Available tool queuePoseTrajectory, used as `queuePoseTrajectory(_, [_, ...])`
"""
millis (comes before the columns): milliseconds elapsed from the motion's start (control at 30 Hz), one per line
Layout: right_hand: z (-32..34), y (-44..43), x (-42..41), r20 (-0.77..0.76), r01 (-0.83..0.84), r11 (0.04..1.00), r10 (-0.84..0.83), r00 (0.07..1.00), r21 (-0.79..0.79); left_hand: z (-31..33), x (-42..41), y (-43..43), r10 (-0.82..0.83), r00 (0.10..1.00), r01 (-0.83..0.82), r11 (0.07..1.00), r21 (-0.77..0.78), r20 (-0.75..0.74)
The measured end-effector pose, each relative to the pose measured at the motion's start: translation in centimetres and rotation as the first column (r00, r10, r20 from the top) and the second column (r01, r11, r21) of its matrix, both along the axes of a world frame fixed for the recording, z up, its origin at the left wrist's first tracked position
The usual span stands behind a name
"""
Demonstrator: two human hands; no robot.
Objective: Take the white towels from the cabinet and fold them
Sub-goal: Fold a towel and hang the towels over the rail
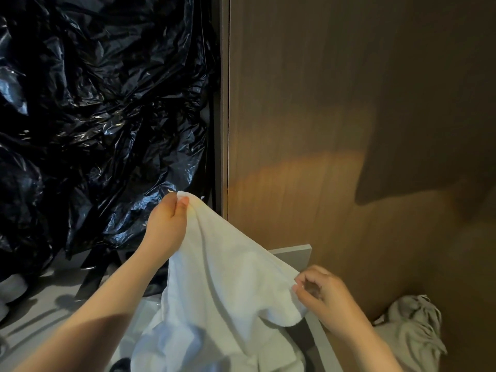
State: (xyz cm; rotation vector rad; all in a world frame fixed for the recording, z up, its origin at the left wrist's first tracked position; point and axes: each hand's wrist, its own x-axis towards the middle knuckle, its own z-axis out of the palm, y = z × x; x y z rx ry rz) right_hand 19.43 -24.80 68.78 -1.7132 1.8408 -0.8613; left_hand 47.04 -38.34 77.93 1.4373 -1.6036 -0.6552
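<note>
Stretching a soft white terry towel [228,277] corner to corner, apparently to square it for a first fold.
At centre frame the left hand [169,221] pinches the raised corner between thumb and fingers, before crinkled black plastic sheeting [94,103]. At lower right the right hand [322,294] nips the opposite edge with curled fingertips, beside a brown wood-grain panel [349,103]. The cloth drapes down the lower middle.

Two hands [166,224] [326,299], one white towel [228,277], one crumpled grey cloth [413,326]
</note>
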Motion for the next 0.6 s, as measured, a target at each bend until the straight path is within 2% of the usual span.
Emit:
queuePoseTrajectory(200, [-0.6,0.3,-0.7,-0.015,0.039,0.999,-0.039,0.999,-0.008,0.0,0.2,-0.2,0.03,0.999,-0.03,0.999,-0.013,0.025])
queuePoseTrajectory(400, [-1.4,0.5,0.0,-0.139,0.047,0.999,-0.044,0.989,0.019,-0.5,0.0,-0.4,0.031,0.999,-0.031,1.0,-0.006,0.023])
queuePoseTrajectory(500, [-1.8,0.4,0.3,-0.112,0.133,0.99,-0.137,0.984,-0.044,-0.6,0.0,-0.3,0.037,0.999,-0.037,0.999,-0.011,0.02])
queuePoseTrajectory(600, [-2.1,0.7,0.0,-0.011,0.239,0.958,-0.244,0.97,-0.158,-0.6,0.3,-0.5,0.049,0.999,-0.048,0.999,-0.011,0.011])
